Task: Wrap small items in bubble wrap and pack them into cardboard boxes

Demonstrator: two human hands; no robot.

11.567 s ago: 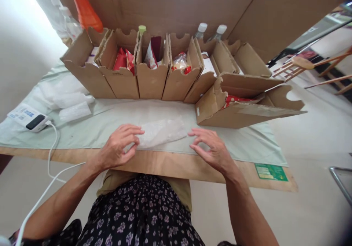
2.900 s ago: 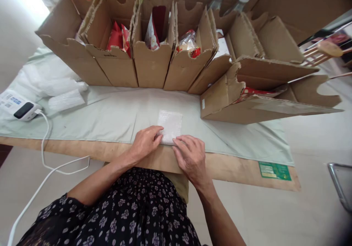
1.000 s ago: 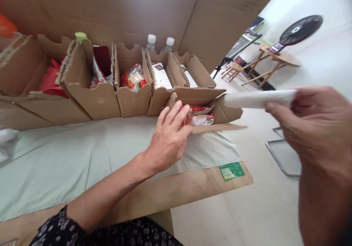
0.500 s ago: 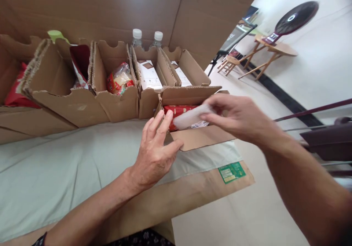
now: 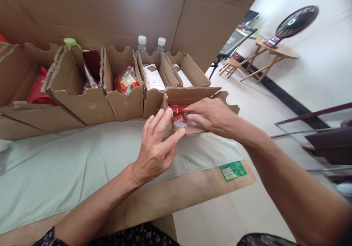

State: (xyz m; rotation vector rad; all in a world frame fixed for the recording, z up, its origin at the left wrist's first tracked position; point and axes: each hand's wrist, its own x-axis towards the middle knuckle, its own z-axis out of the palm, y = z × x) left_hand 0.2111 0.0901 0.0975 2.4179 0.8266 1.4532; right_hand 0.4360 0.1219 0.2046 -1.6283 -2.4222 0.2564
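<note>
A small cardboard box lies at the right end of the table, in front of the row of bins. Inside it are a red packet and crumpled clear plastic. My right hand reaches into this box from the right. Its fingers stretch over the packet and the plastic, thumb apart, with no grip visible; part of the contents is hidden under it. At the box's near left corner is my left hand, open with fingers spread and thumb near the front flap.
Cardboard bins stand in a row behind, holding packets and white boxes. Two white-capped bottles stand behind them. Pale green cloth covers the table. Beyond the table's right edge are a fan and a wooden stool.
My right hand has moved left and down into the box. The whitish plastic piece it pinched now lies low in the box. The front flap is mostly raised.
</note>
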